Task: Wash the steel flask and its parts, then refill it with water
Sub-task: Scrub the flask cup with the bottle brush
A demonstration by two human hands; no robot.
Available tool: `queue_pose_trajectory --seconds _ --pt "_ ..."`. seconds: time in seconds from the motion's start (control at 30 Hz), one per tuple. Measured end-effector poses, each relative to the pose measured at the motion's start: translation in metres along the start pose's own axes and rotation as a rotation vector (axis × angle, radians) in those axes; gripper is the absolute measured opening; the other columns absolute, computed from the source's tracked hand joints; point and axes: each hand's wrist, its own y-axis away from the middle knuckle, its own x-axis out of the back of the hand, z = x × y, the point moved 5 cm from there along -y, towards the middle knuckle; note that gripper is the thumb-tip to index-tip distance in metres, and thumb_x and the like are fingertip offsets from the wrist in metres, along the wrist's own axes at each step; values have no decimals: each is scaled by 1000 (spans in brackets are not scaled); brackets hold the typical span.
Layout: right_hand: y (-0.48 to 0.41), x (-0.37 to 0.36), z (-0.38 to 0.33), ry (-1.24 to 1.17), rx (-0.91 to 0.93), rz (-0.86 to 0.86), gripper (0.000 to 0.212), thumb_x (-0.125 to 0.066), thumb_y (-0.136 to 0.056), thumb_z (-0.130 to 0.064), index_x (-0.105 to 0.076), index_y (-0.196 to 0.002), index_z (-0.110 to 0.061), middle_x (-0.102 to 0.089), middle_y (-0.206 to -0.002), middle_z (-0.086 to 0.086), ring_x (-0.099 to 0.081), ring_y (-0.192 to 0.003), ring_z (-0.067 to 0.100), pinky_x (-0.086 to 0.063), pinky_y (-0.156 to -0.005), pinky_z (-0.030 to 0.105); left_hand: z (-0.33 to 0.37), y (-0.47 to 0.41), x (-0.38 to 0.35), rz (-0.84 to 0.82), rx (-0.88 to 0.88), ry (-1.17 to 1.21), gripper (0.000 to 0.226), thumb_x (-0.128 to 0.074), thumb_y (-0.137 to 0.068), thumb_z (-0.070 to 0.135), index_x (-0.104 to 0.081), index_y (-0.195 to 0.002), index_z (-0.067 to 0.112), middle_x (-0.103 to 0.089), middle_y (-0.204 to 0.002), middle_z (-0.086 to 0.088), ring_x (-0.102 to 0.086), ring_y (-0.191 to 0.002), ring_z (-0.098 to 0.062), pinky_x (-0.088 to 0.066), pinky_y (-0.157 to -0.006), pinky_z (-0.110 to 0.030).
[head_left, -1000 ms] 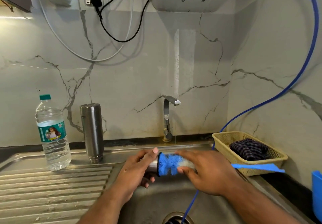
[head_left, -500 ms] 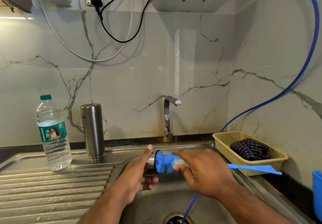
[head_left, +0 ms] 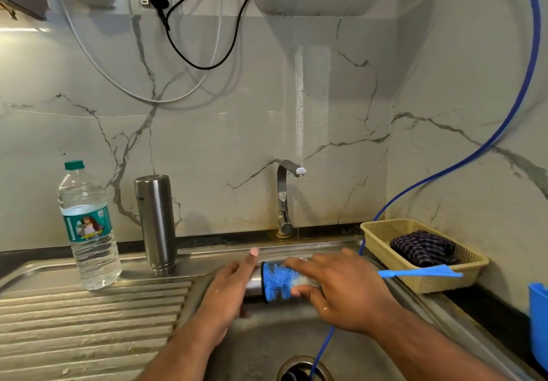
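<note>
Over the sink basin (head_left: 267, 339), my left hand (head_left: 229, 288) grips a small steel flask part (head_left: 253, 284) lying sideways, its open end to the right. My right hand (head_left: 341, 288) holds a blue bottle brush (head_left: 278, 281); the bristles sit at the part's mouth and the blue handle (head_left: 421, 272) sticks out to the right. The tall steel flask body (head_left: 155, 226) stands upside down on the draining board behind the sink's left edge. A thin stream of water falls from the tap (head_left: 286, 199).
A plastic water bottle (head_left: 87, 226) with a green cap stands left of the flask. A yellow basket (head_left: 421, 254) holding a dark cloth sits at the right. A blue hose (head_left: 323, 348) runs into the drain. A blue container (head_left: 538, 321) is at the right edge.
Both hands and the steel part shifted slightly left and back toward the tap. The brush slid along with them, its handle now sitting a little higher against the basket.
</note>
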Motion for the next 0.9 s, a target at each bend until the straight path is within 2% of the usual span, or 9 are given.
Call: queue_pose_trajectory --seconds 0.07,0.2,0.33,0.43,0.53,0.57,0.67,0.8,0.9 --pt "0 -5 5 7 -37 10 56 -34 -102 -65 -30 -154 -45 -65 -126 -9 -60 -115 16 -43 -92 37 1 1 -4 -49 -30 -32 36 -52 -96 60 -65 -108 28 -73 -102 -7 -69 -76 -17 -55 -61 -31" --pt "-1 -15 18 -91 -154 24 60 -33 -100 -69 -34 -154 -45 -66 -132 -11 -60 -117 11 -48 -92 32 11 0 -7 -145 -172 60 25 -56 -98 44 -74 -103 27 -74 -108 -5 -69 -101 -27 -58 -92 -48" --pt "-2 -9 12 -76 -82 68 59 -33 -101 -69 -32 -154 -46 -67 -127 -13 -60 -114 11 -43 -92 33 15 -4 5 -35 -107 437 47 -53 -94 55 -75 -104 15 -74 -107 -12 -69 -98 -29 -54 -89 -48" --pt "-2 -6 4 0 4 94 55 -33 -101 -67 -32 -152 -46 -68 -112 -11 -60 -103 12 -36 -87 34 5 -4 4 -25 -46 226 50 -53 -87 70 -67 -113 30 -66 -114 -6 -66 -104 -26 -54 -90 -44" --pt "-2 -9 7 17 -41 89 55 -33 -101 -66 -33 -153 -46 -69 -118 -10 -62 -108 14 -39 -90 38 5 5 -5 -103 -20 68 36 -48 -91 66 -61 -104 35 -69 -102 -8 -69 -74 -20 -54 -63 -33" --pt "-2 -11 12 -18 -88 68 56 -34 -101 -66 -34 -153 -45 -68 -124 -10 -61 -113 15 -42 -93 37 6 5 -7 -130 -59 35 36 -51 -90 63 -64 -105 33 -71 -103 -9 -70 -74 -19 -55 -63 -33" --pt "-2 -15 19 -91 -144 39 56 -36 -100 -68 -38 -152 -45 -68 -130 -10 -61 -118 14 -46 -97 35 13 4 -10 -216 -187 37 43 -54 -90 60 -73 -104 25 -74 -111 -4 -72 -99 -23 -61 -88 -43" --pt "-2 -12 15 -54 -52 107 57 -32 -99 -71 -36 -151 -48 -71 -118 -12 -63 -108 12 -42 -93 38 14 -3 5 -92 -78 367 52 -49 -91 65 -74 -115 26 -74 -114 -8 -73 -102 -30 -58 -91 -52" --pt "-5 -10 7 58 34 217 52 -33 -98 -68 -46 -143 -46 -68 -89 -14 -62 -81 9 -43 -77 36 0 -5 6 -95 62 242 67 -54 -82 80 -70 -119 27 -72 -119 -14 -70 -104 -32 -60 -80 -46"
